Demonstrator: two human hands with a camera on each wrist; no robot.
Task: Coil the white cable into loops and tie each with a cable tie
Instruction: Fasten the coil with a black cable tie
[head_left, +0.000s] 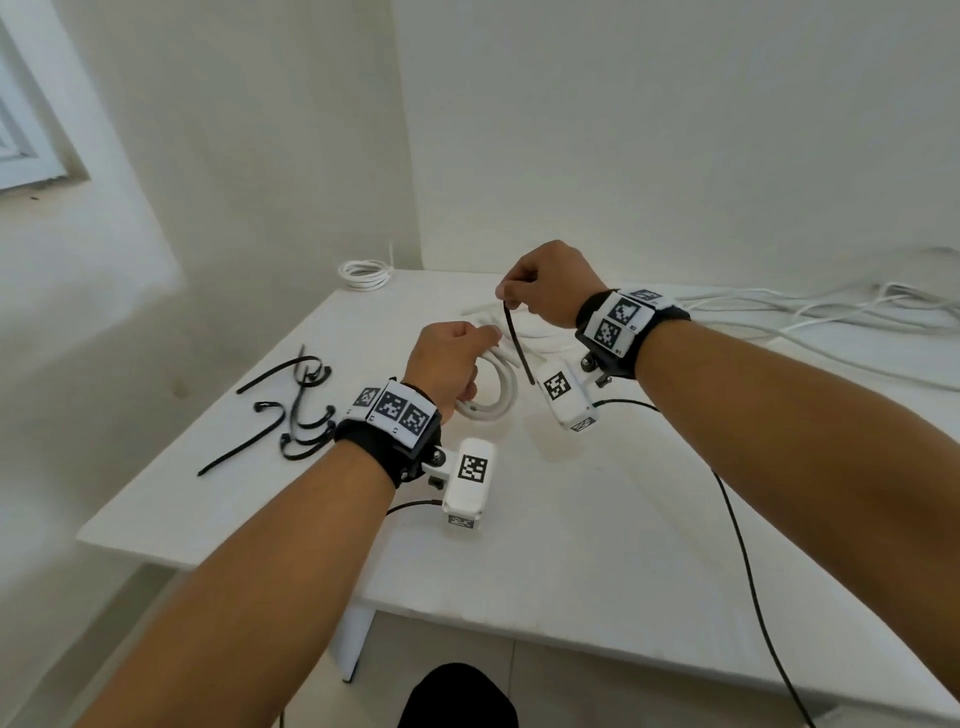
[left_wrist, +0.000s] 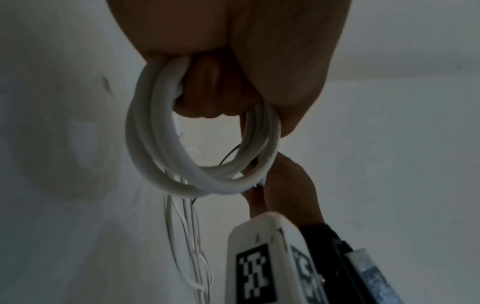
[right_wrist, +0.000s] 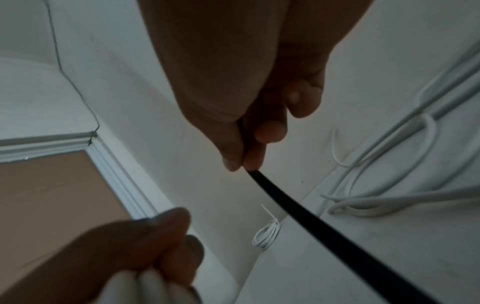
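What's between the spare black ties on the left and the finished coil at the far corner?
In the head view, only bare table lies between the spare black ties and the finished coil.

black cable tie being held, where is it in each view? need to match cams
Head: black cable tie at centre, pinched at its top by the right hand, slanting down past the coil that the left hand grips.
Left wrist: not clearly in view; only a thin dark line behind the coil, too dim to tell.
Right wrist: a strip running from the fingertips at centre to the lower right.
Shared landmark: the tied coil at the table's far corner, head and right wrist only.
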